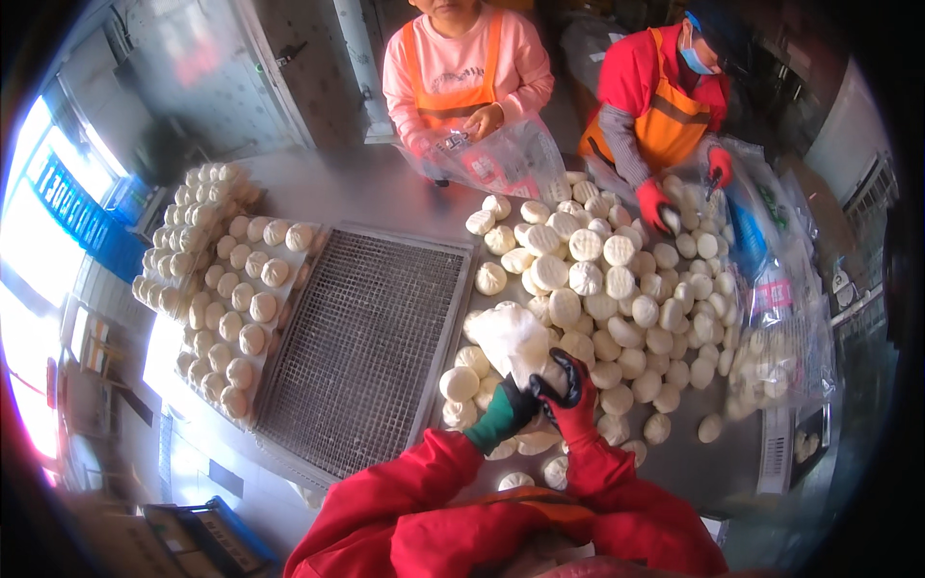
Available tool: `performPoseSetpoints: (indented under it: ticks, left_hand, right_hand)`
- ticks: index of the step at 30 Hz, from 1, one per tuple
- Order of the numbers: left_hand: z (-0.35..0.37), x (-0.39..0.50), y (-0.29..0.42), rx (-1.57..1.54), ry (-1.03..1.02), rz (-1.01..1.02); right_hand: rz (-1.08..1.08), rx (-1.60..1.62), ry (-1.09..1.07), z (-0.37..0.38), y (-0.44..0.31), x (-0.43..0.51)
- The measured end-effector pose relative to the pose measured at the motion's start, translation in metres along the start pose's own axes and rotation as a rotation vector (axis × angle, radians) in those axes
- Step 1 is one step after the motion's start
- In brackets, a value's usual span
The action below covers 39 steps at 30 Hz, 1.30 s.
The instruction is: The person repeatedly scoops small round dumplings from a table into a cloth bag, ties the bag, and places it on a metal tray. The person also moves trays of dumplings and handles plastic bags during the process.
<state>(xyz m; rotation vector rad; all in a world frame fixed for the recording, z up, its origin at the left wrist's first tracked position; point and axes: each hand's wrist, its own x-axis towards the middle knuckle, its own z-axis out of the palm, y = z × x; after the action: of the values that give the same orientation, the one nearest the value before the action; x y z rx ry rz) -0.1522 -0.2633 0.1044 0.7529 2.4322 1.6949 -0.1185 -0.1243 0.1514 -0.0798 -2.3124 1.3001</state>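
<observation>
My left hand (512, 410), in a green and black glove, grips the near end of a bunched white cloth (510, 338). My right hand (572, 396), in a red and black glove, is closed on the same cloth from the right, its fingers curled over it. The bundle is held above a large heap of white steamed buns (585, 246) spread over the metal table (332, 177). Some buns lie pleated side up, others flat side up. Under my forearms a few more buns (517, 480) are partly hidden.
Left of the heap lies a wire-mesh tray (368, 339). Beyond it, buns stand in rows on stacked trays (242, 296). Across the table one person handles a clear plastic bag (498, 159); another's red-gloved hand (656, 206) touches buns. Filled plastic bags (777, 347) lie at right.
</observation>
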Motion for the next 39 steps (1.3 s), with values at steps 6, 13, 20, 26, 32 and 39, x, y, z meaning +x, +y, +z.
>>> performPoseSetpoints:
  ticks: [6, 13, 20, 26, 32, 39]
  left_hand:
    - [0.007, -0.007, 0.013, -0.453, 0.050, -0.214]
    - [0.019, -0.004, -0.006, -0.418, 0.015, -0.152]
    - [-0.026, 0.000, 0.031, -0.479, -0.124, -0.346]
    - [-0.041, 0.018, 0.067, -0.664, -0.365, -0.345]
    - [-0.037, 0.011, 0.079, -0.475, -0.711, -0.459]
    - [-0.009, -0.044, 0.039, -0.694, -0.740, -0.103]
  right_hand:
    - [0.444, 0.203, -0.071, -0.013, 0.024, 0.015]
    - [0.573, 0.288, -0.073, -0.007, 0.031, 0.002]
    - [0.386, 0.134, -0.037, -0.037, 0.045, 0.009]
    - [0.973, 0.796, -0.189, -0.038, 0.021, -0.007]
    - [0.871, 0.805, -0.269, -0.020, 0.010, -0.021]
    - [0.752, 0.688, -0.195, -0.007, 0.007, -0.013]
